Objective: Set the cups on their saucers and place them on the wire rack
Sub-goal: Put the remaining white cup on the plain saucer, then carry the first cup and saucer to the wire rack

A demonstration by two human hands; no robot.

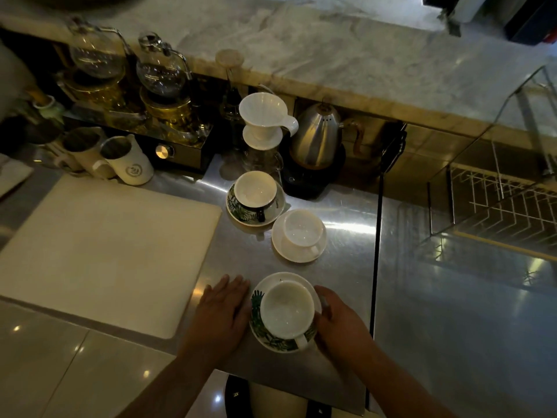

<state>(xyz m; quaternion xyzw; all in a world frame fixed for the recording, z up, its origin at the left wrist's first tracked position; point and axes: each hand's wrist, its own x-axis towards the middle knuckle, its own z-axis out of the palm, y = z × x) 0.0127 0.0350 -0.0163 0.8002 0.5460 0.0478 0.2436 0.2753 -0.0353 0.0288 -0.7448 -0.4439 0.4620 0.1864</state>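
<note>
Board (102,251), pale and bare, fills the left of the steel counter (340,206). Next comes the left hand (224,310), spread flat on the steel, fingers loosely together, gripping nothing and just beside the near saucer (259,327). That saucer, white with green leaf print, carries the near cup (286,309), empty and upright, seated a little toward the right edge, its handle pointing back at the person. Right hand (337,318) curls round the saucer's right rim, fingers partly closed against it; whether it truly grips rim or cup wall I cannot tell.

To lift well, I would slide both hands under opposite rims, keep the saucer level, and move slowly so the cup does not skate on the glaze.

Beyond, near the kettle (319,140), stand two more pairs: a leaf cup (254,191) on a leaf saucer (278,206), then a plain cup (303,230) on a plain saucer (278,239). All three cups look seated already, so carrying seems the remaining work.

Far right, well apart from the cups and behind a glass panel, lies the rack (506,203), white wire with nothing visible on it.
</note>
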